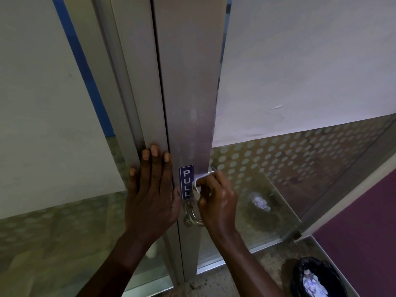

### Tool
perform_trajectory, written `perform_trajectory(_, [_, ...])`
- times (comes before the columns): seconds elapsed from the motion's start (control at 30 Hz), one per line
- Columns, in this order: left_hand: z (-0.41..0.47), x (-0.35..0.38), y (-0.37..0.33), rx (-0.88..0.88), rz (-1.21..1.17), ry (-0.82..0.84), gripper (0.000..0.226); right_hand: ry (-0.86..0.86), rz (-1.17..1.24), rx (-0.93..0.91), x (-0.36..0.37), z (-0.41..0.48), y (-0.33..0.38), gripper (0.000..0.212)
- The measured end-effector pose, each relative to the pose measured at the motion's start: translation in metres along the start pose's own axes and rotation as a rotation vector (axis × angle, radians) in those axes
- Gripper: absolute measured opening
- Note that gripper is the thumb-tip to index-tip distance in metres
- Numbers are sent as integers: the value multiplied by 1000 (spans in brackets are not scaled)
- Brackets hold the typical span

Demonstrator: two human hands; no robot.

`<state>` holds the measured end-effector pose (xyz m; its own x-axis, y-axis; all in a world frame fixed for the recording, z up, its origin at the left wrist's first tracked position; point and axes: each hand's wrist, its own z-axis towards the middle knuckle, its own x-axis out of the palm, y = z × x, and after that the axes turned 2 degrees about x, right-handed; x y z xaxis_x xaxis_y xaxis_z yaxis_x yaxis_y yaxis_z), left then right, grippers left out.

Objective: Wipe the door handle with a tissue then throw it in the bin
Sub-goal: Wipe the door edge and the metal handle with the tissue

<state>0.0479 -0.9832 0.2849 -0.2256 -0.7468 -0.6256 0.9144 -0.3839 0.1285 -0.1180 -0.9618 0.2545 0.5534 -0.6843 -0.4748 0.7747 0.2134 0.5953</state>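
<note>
A curved metal door handle (194, 217) is fixed to the aluminium door stile, just right of a blue PULL sticker (186, 182). My right hand (218, 200) is closed around the handle's upper part with a white tissue (196, 181) pressed between fingers and metal. Only the handle's lower bend and its top end show. My left hand (151, 189) lies flat with fingers spread on the door frame, left of the sticker, holding nothing. A black-lined bin (317, 279) with crumpled white tissues inside stands on the floor at the lower right.
The glass door panel (289, 163) to the right has a dotted frosted film and reflects the bin. A fixed glass panel (42, 146) fills the left side. Purple carpet (364, 232) lies beyond the door at the far right.
</note>
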Motion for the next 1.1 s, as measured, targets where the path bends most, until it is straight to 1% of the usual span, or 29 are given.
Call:
perform_trajectory(0.07, [0, 0, 1, 6, 6, 1, 115, 89, -41, 66, 5, -11, -10, 35])
perform_trajectory(0.13, [-1, 0, 0, 5, 9, 2, 115, 112, -47, 85, 3, -10, -9, 33])
perform_trajectory(0.2, [0, 0, 0, 1, 6, -3, 115, 56, -11, 47, -7, 5, 2, 32])
perform_trajectory(0.27, [0, 0, 0, -3, 5, -8, 114, -38, 64, -37, -18, 25, 15, 29])
perform_trajectory(0.33, [-1, 0, 0, -7, -5, -1, 114, -91, 125, -98, -26, 40, 23, 26])
perform_trajectory(0.43, [-1, 0, 0, -7, -13, 9, 115, -135, 132, -106, -22, 37, 23, 27])
perform_trajectory(0.5, [-1, 0, 0, -6, -7, 10, 114, -113, 92, -80, -13, 20, 13, 30])
perform_trajectory(0.6, [-1, 0, 0, 6, 1, 11, 113, -10, 28, 18, -1, -4, -5, 34])
perform_trajectory(0.67, [-1, 0, 1, 8, 0, 8, 113, 27, 13, 71, 0, -6, -6, 35])
perform_trajectory(0.73, [-1, 0, 1, 8, 1, 1, 113, -10, 35, 49, -8, 5, 3, 33])
perform_trajectory(0.83, [-1, 1, 1, 7, -1, -3, 115, -151, 129, -66, -26, 39, 28, 28])
perform_trajectory(0.9, [-1, 1, 1, 6, -15, 8, 115, -188, 181, -103, -32, 56, 39, 27])
perform_trajectory(1.0, [-2, 2, 2, 7, -13, 12, 114, -191, 169, -109, -26, 49, 37, 28])
perform_trajectory(1.1, [-2, 2, 2, 10, -6, 8, 109, -122, 68, -48, -9, 16, 14, 31])
